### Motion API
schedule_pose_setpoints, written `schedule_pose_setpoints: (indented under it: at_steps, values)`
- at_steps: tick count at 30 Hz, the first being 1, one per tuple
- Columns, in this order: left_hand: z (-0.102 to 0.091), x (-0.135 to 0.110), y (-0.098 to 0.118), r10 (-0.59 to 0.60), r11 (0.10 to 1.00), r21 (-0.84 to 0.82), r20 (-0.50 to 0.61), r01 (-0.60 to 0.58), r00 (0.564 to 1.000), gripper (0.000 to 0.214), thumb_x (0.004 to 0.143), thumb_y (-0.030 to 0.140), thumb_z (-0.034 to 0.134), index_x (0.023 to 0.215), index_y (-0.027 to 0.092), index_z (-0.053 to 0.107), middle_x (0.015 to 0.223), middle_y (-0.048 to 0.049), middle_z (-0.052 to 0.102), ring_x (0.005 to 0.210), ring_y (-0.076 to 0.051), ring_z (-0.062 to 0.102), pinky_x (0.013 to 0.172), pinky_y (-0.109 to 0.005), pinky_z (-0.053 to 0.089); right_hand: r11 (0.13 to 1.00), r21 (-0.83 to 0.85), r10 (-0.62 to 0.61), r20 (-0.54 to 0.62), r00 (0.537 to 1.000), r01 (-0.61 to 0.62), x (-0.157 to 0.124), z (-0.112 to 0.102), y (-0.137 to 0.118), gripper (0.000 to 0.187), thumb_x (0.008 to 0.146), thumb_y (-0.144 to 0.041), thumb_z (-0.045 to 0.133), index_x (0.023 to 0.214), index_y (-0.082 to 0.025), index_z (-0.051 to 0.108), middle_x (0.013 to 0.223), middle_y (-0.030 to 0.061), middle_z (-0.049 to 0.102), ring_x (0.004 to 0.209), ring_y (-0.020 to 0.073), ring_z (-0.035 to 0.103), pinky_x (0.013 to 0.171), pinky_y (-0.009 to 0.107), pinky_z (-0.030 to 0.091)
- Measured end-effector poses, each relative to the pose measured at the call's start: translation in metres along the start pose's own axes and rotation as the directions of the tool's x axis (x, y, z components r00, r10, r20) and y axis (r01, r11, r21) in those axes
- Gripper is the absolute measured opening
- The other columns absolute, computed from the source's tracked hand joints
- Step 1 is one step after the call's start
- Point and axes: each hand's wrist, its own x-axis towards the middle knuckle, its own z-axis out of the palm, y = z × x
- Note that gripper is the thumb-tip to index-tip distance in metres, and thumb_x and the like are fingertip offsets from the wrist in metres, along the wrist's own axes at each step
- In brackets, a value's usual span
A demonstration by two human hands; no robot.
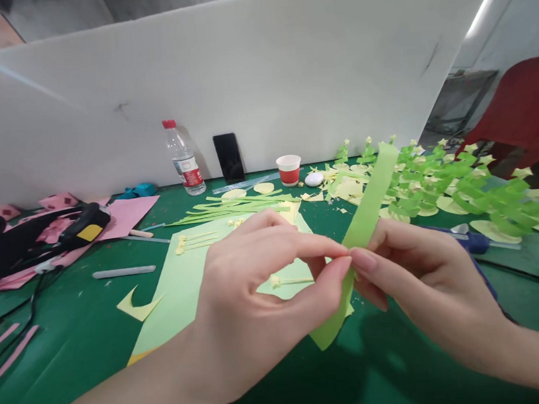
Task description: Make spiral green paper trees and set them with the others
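Observation:
Above the table, a light green paper strip (373, 203) is held upright at a slant between my two hands. My left hand (252, 284) pinches its middle between thumb and forefinger. Against those fingertips, my right hand (425, 277) grips the same strip with its thumb in front and its fingers behind. The strip's lower end hangs below the fingers. Behind my left hand lies a pale green sheet (179, 302), carrying several thin yellow sticks with small star tips (198, 239). Where the fingertips meet, the exact hold on the paper is partly hidden.
Several green leafy paper sprigs (497, 190) on pale discs crowd the right. A glue gun (478, 243) lies beside my right hand. At the back stand a water bottle (185, 162), a phone (229, 158) and a paper cup (289, 170). Green strips (232, 206) lie farther in.

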Motion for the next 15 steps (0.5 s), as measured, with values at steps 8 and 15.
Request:
schedule_pose_setpoints:
  at_steps: [8, 15]
  values:
    - [0.0002, -0.0007, -0.0009, -0.069, 0.998, 0.007, 0.041, 0.069, 0.997, 0.015, 0.067, 0.002, 0.057, 0.059, 0.015, 0.058, 0.053, 0.0056, 0.059, 0.054, -0.008, 0.049, 0.055, -0.021, 0.043, 0.985, -0.167, -0.060, -0.034, 0.998, 0.053, -0.0021, 0.0022, 0.0006, 0.029, 0.081, -0.014, 0.046, 0.054, -0.018, 0.036, 0.045, -0.0061, 0.040, 0.039, 0.0037, 0.034, 0.034, 0.016, 0.025]
    - [-0.0003, -0.0016, -0.0011, -0.156, 0.987, -0.009, 0.107, 0.158, 0.982, 0.016, 0.069, 0.004, 0.055, 0.059, 0.018, 0.054, 0.055, 0.0063, 0.056, 0.057, -0.008, 0.048, 0.055, -0.020, 0.042, 0.999, 0.015, 0.041, 0.011, 0.999, -0.041, 0.0006, 0.0007, 0.0019, 0.032, 0.083, -0.022, 0.049, 0.052, -0.018, 0.040, 0.045, -0.0039, 0.042, 0.040, 0.0044, 0.034, 0.035, 0.019, 0.022]
